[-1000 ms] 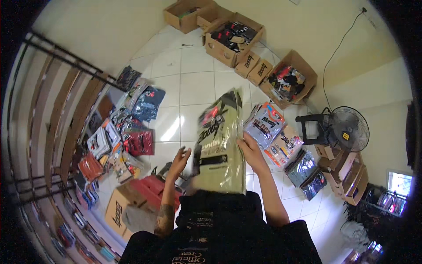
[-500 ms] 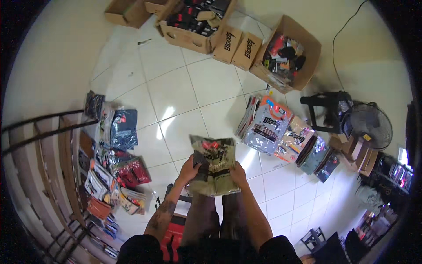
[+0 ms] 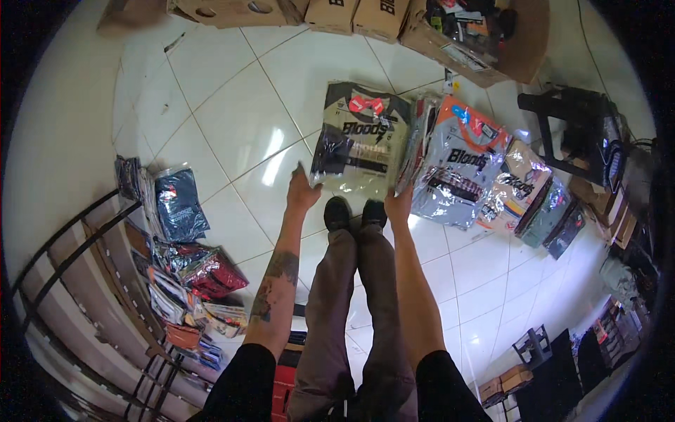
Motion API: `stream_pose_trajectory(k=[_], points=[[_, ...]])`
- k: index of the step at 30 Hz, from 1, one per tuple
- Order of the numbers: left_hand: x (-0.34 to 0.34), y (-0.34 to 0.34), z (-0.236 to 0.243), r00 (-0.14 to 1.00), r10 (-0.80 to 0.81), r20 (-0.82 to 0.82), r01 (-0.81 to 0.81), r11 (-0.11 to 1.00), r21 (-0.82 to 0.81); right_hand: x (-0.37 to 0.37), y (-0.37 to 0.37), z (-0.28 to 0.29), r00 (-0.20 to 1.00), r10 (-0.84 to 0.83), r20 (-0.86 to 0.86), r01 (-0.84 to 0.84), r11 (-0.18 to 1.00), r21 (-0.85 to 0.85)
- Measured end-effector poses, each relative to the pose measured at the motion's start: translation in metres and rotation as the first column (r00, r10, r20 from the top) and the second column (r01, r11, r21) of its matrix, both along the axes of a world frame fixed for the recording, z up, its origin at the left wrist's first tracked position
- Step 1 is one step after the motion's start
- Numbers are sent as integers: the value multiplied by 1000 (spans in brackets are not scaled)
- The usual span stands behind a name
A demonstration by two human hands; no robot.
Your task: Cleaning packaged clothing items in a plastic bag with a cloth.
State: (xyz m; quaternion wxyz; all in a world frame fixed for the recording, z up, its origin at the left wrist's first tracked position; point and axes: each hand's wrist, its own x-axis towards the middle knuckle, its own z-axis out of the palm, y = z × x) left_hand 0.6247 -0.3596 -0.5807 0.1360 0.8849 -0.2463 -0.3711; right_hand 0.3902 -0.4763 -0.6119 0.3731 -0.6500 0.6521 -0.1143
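Observation:
A folded olive and black shirt in a clear plastic bag (image 3: 362, 144) lies flat ahead of my shoes, beside the row of bagged shirts. My left hand (image 3: 302, 190) is at its lower left corner, fingers stretched out and the thumb toward the plastic. At the lower right corner, my right hand (image 3: 399, 200) grips the bag's edge, its fingers partly hidden. Just right of that hand is a pile of bagged shirts, topped by a grey one with an orange collar (image 3: 460, 165).
More bagged shirts (image 3: 517, 186) continue to the right, near a black stool (image 3: 562, 126). Cardboard boxes (image 3: 380, 17) line the far side. At left, piles of bagged clothes (image 3: 181, 200) sit by a black metal rack (image 3: 67, 246). White tiles (image 3: 232, 148) cover the floor.
The olive shirt bag has moved forward and slightly right, from in front of my legs to beside the shirt piles. Both arms now reach farther out, and my left fingers have straightened.

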Motion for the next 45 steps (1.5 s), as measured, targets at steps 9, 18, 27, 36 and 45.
stream_pose_trajectory(k=[9,18,27,36,45], points=[[-73,128,114,908,208,-365,-193,978,76,-63,41,104,918,389,80,-394,871,294],[-130,249,263,736,617,-277,-676,662,-323,-19,71,245,649,757,72,-701,559,443],[-149,390,329,286,953,-102,-869,213,-447,141,198,309,216,933,288,-952,136,273],[-139,502,344,-116,987,-109,-847,-155,-509,279,390,339,-172,912,372,-975,-212,69],[-98,562,294,-338,935,-104,-822,-347,-452,376,540,312,-346,833,432,-918,-395,26]])
